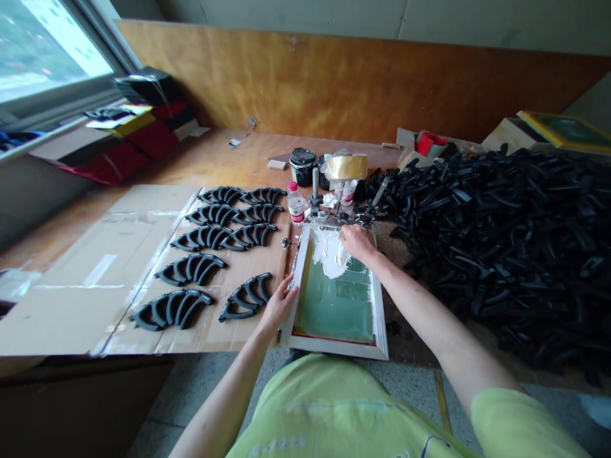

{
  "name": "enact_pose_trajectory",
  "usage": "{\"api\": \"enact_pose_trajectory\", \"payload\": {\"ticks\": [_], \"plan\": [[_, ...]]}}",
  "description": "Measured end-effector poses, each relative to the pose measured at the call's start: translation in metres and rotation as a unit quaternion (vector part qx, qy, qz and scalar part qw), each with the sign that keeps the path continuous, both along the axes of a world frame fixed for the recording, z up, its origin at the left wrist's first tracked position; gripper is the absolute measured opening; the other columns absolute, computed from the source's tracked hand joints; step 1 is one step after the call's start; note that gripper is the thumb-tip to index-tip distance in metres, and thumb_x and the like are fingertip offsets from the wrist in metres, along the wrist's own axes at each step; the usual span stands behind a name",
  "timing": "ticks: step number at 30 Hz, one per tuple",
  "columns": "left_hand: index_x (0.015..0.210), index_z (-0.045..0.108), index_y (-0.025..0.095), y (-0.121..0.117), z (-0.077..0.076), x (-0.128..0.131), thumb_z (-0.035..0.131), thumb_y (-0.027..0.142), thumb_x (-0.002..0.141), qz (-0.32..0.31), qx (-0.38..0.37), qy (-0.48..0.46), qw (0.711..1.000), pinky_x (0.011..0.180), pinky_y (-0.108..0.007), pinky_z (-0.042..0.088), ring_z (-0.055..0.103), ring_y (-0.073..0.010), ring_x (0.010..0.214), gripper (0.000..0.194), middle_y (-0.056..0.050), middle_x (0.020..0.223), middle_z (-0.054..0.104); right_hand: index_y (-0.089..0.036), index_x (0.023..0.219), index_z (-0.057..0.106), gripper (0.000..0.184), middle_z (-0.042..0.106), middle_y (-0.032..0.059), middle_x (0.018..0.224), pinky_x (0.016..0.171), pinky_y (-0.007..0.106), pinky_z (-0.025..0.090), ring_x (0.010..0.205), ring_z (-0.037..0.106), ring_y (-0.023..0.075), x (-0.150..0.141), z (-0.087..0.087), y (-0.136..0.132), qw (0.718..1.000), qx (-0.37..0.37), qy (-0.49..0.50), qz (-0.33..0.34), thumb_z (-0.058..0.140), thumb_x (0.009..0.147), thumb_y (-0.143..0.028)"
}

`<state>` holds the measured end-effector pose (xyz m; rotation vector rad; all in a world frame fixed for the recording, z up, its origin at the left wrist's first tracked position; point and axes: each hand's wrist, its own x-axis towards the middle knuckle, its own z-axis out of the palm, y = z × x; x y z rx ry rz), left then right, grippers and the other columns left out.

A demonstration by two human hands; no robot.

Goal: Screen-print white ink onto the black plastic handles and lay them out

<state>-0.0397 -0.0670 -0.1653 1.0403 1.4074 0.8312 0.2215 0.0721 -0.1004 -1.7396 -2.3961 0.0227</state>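
A screen printing frame (382, 318) with pale metal edges and green mesh lies in front of me, hinged at its far end to a clamp (329, 219). White ink (334, 257) is smeared thickly over the mesh's upper part. My left hand (281, 302) grips the frame's left edge. At the far right of the mesh, beside the ink, my right hand (358, 243) is closed with fingers pointing down; whatever it holds is hidden beneath it. Left of the frame, curved black plastic parts (176, 310) lie in fanned groups on a cardboard sheet (86, 299).
A large heap of black parts (477, 242) covers the right side. Behind the frame stand a red-capped bottle (296, 205), a dark-lidded tub (302, 166) and a roll of tape (347, 167). Boxes (143, 137) sit by the window; a wooden board (334, 89) closes off the back.
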Motion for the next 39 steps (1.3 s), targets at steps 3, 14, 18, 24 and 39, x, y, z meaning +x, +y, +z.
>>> {"api": "enact_pose_trajectory", "payload": {"ticks": [3,14,18,24,39], "plan": [[0.138,0.049,0.021,-0.001,0.002,0.001,0.063,0.051,0.078,0.012,-0.007,-0.008,1.0,0.072,-0.028,0.051,0.065,-0.0202,0.08,0.069,-0.003,0.086,0.069,-0.015,0.09,0.062,0.013,0.066,0.0114,0.087,0.072,0.03,0.041,0.087,0.056,0.0225,-0.001,-0.007,-0.015,0.999,0.033,-0.009,-0.026,0.051,0.083,-0.012],[0.14,0.047,0.02,-0.004,0.006,0.005,0.061,0.055,0.078,0.02,-0.014,-0.022,0.999,0.073,-0.028,0.051,0.065,-0.0206,0.083,0.072,-0.006,0.095,0.07,-0.018,0.086,0.063,0.008,0.063,0.0045,0.083,0.067,0.028,0.038,0.086,0.054,0.0194,0.008,0.01,-0.08,0.959,-0.029,0.023,0.28,0.056,0.084,-0.015],[0.14,0.046,0.023,-0.006,0.01,0.005,0.061,0.055,0.079,0.016,-0.013,-0.025,0.999,0.07,-0.026,0.05,0.064,-0.0189,0.08,0.071,-0.006,0.097,0.07,-0.018,0.088,0.065,0.011,0.064,0.0063,0.086,0.071,0.029,0.04,0.088,0.054,0.0204,0.004,0.004,-0.071,0.975,0.009,0.061,0.212,0.055,0.086,-0.016],[0.139,0.047,0.021,-0.007,0.015,0.005,0.065,0.055,0.076,0.026,-0.022,-0.034,0.999,0.064,-0.025,0.048,0.063,-0.0182,0.073,0.074,-0.005,0.086,0.07,-0.019,0.102,0.066,0.024,0.067,0.007,0.098,0.078,0.03,0.044,0.095,0.056,0.0198,0.009,-0.009,-0.088,0.958,0.009,0.094,0.27,0.048,0.088,-0.011],[0.112,0.063,0.019,0.039,0.153,0.018,0.057,0.056,0.079,0.062,0.119,-0.137,0.981,0.057,-0.021,0.047,0.06,-0.0133,0.07,0.05,-0.004,0.098,0.066,-0.016,0.115,0.061,0.03,0.061,0.0103,0.101,0.083,0.034,0.045,0.089,0.057,0.021,0.098,0.032,0.005,0.955,0.149,0.209,-0.151,0.045,0.091,-0.026]]}}
